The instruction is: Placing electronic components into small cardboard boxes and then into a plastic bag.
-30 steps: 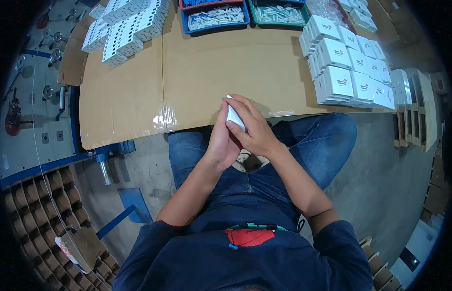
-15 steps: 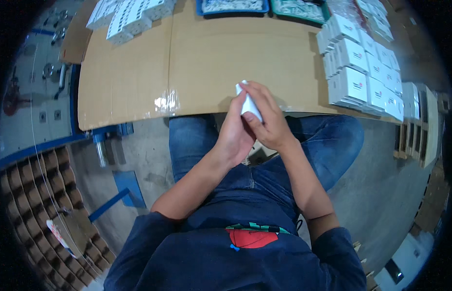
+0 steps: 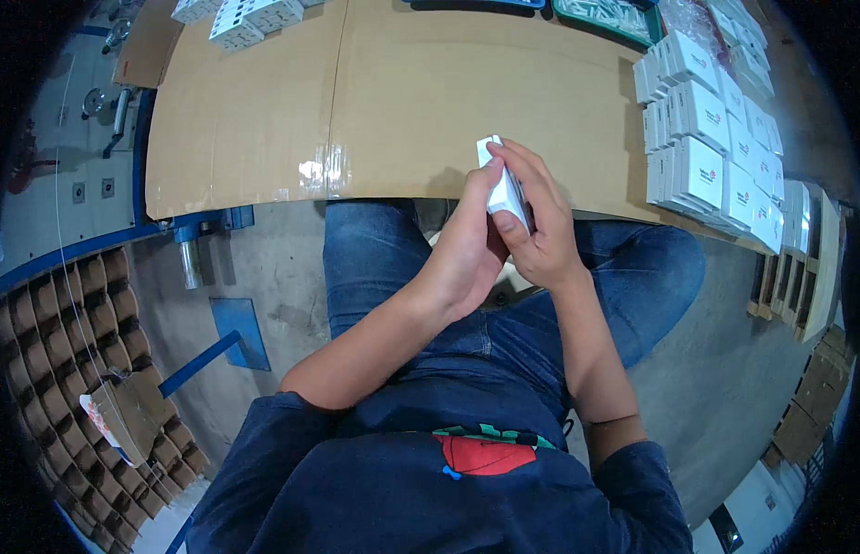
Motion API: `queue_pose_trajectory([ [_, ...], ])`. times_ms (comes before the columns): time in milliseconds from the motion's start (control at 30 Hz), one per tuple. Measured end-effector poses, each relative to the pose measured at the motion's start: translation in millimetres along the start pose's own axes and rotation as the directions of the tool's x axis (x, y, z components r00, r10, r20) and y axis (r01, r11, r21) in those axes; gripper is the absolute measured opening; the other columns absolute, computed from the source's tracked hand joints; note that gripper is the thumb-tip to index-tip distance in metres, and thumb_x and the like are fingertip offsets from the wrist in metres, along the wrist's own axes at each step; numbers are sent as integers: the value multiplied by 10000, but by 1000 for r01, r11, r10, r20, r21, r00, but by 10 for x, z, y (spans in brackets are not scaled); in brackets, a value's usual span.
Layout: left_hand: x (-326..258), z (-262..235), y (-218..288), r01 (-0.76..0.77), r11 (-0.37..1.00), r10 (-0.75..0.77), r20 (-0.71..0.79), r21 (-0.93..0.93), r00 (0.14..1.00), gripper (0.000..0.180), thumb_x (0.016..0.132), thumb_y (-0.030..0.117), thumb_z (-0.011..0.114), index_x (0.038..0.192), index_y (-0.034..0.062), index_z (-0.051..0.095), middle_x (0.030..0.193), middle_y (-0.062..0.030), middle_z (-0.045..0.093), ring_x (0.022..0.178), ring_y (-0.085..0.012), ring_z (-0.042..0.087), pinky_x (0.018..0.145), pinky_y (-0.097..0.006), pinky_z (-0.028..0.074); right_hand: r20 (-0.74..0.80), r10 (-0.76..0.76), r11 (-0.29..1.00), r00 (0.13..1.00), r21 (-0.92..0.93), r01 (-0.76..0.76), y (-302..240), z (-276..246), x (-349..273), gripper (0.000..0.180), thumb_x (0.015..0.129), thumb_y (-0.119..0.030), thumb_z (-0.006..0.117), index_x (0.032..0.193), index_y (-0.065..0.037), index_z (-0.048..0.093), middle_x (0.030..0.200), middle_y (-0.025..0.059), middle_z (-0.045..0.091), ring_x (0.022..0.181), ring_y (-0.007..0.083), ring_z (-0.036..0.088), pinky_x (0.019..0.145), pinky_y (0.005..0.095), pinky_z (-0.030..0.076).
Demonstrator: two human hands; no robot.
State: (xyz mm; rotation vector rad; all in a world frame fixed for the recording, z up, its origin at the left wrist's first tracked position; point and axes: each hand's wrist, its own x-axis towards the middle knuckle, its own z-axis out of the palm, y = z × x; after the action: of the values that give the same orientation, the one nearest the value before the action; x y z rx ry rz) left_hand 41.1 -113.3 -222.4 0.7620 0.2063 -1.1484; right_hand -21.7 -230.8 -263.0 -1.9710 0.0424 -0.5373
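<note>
Both of my hands close around one small white box (image 3: 507, 196), held just above the near edge of the cardboard-covered table (image 3: 430, 111). My left hand (image 3: 467, 242) grips it from the left, thumb pressed near the top end. From the right, my right hand (image 3: 544, 226) wraps it, with fingers along the far side and the thumb near the lower end. The box is tilted, and much of it is hidden by my fingers and palms.
Stacked white boxes (image 3: 702, 175) stand at the table's right edge. More white pieces (image 3: 250, 23) lie at the far left. A green tray (image 3: 605, 30) and a blue tray (image 3: 485, 6) of small white parts are at the back. Brown cardboard dividers (image 3: 79, 369) lie lower left.
My hands, still holding the white box, have shifted slightly right and the box is turned a little more upright. The whole view has moved, so the table's far items sit higher in it.
</note>
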Motion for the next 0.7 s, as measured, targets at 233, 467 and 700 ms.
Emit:
queue_pose_trajectory([
  [233,-63,136,-41,-10,1000,10,-49,1,999,520,1033,519,452,1334,98,502,1196,-50,582,1139,-182,577,1020,-356,449,-38,-24,1000,999,-17,23,-20,-41,-13,592,973,-423,592,1377,4,525,1378,257,515,1226,403,564,1030,423,459],
  [467,-121,252,-30,-30,997,37,-102,66,994,561,1026,538,459,1350,81,482,1214,-67,568,1166,-196,565,1034,-362,437,-44,-93,995,995,-37,92,-69,-61,2,577,999,-426,529,1366,19,513,1360,289,496,1209,427,544,1024,439,451],
  [700,-129,241,-51,-47,991,58,-84,125,995,548,1025,538,455,1352,99,477,1213,-68,560,1144,-192,564,1007,-359,440,-48,-124,992,991,-34,123,-80,-73,-7,564,1016,-416,500,1358,33,515,1352,301,508,1220,441,541,1032,456,447],
])
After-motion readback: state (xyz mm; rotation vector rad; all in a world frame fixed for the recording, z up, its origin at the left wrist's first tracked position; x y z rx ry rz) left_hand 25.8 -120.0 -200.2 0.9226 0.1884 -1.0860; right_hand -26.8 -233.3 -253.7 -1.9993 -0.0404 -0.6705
